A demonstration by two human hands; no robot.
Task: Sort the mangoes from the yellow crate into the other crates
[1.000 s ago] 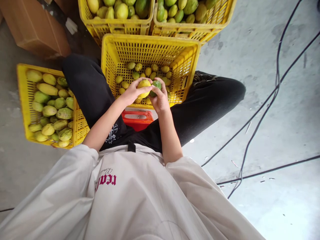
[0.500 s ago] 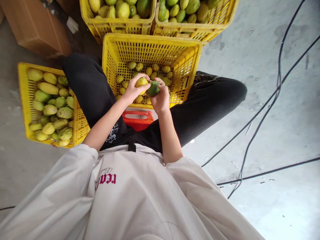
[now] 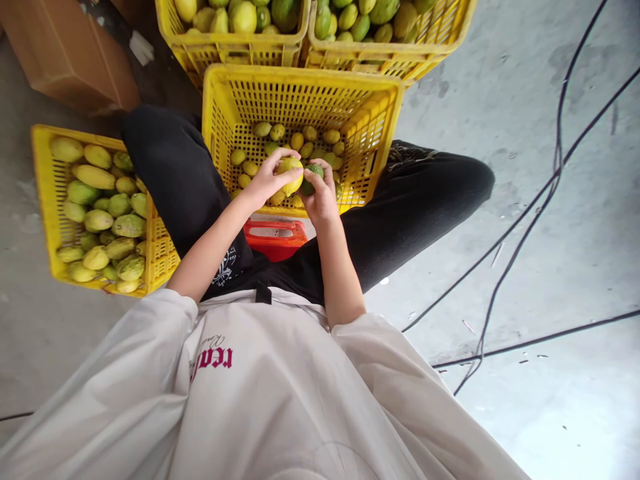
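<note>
Close together above a yellow plastic crate, my two hands each hold a fruit. My left hand is closed round a yellow lemon, thumb across its near side. A dark green lemon sits in the curled fingers of my right hand, partly covered by them. Several smaller yellow and greenish lemons are spread over the bottom of the crate below; my hands hide some of them.
Left of my leg stands a yellow crate of green-yellow fruit. Two more filled crates adjoin at the back. A cardboard box is at back left, a red stool beneath me. Black cables cross the floor at right.
The yellow lemon has turned and come slightly lower in my left hand, showing more of itself. My right hand has rolled the green lemon, its fingers now covering more of it.
</note>
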